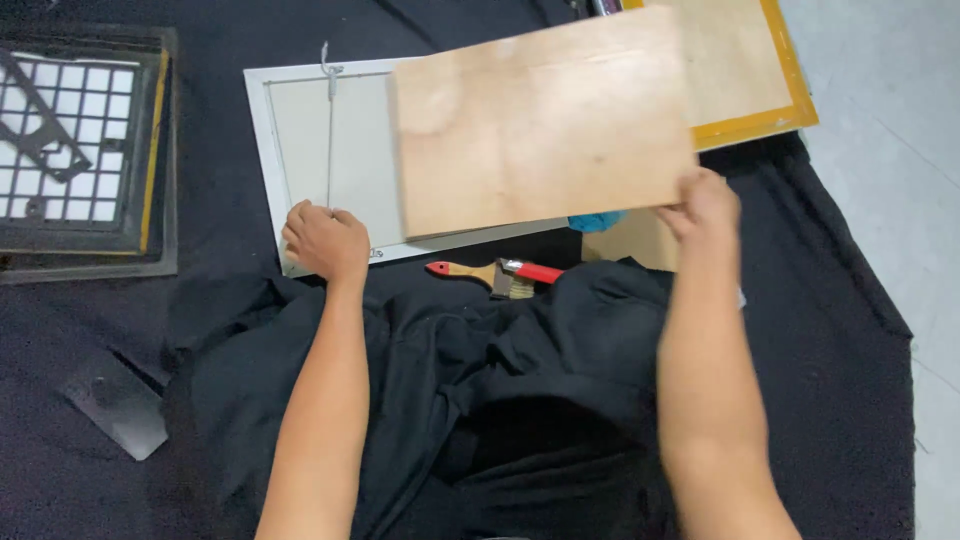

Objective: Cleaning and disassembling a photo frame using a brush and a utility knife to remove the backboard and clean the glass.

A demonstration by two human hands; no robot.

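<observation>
Head camera looks straight down: the right hand [705,205] grips the near right corner of a plywood board [540,125], fingers curled over its edge, and the board sits tilted above the rest, slightly blurred. Over on the other side, the left hand [325,240] is closed on the near left corner of a white frame [262,130] lying flat on the black cloth [850,330], the board overlapping its right half. A thin metal rod [329,120] runs down the frame's grey panel. Between the forearms, just below the frame, lies a red-handled brush [490,273]. Beyond the board, a yellow-edged panel [770,85]; far left, a dark grid tray [75,140].
</observation>
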